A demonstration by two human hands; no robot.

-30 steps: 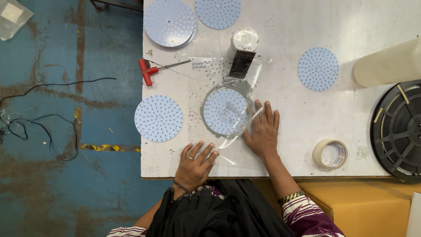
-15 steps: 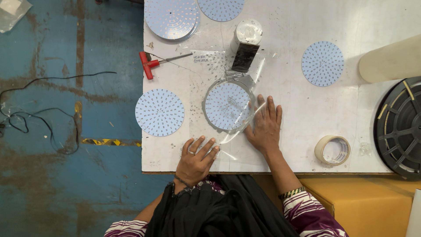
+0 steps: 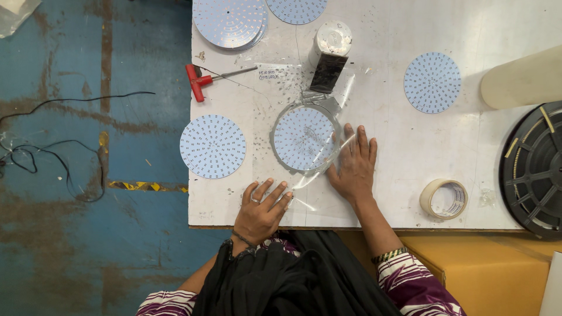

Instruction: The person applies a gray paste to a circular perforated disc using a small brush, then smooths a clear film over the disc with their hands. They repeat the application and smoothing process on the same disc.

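Hands: left hand (image 3: 261, 208) lies palm down with fingers spread near the front edge of the white tabletop (image 3: 386, 146), grasping nothing; right hand (image 3: 353, 165) lies flat and released too, pressing on a strip of clear film (image 3: 319, 175).
Work piece: round LED board (image 3: 304, 139) sits mid-tabletop under the clear film, just left of the right hand's fingertips.
Film source: the film seems to run up toward the tape roll (image 3: 329, 52) standing behind the board (the strip between is hard to follow).
Risk: film looks creased near the left hand; pressed down unevenly it could probably wrinkle or trap air, and a sideways push might slide the board out from under it.
Edge risk: second LED board (image 3: 212, 146) overhangs the left edge, so a nudge from the left forearm could tip it to the floor (image 3: 88, 175).
Open room: bare surface right of the right hand, up to the masking tape roll (image 3: 444, 199).
Crowded side: red T-handle tool (image 3: 205, 79) and a stack of boards (image 3: 230, 22) fill the far left corner.
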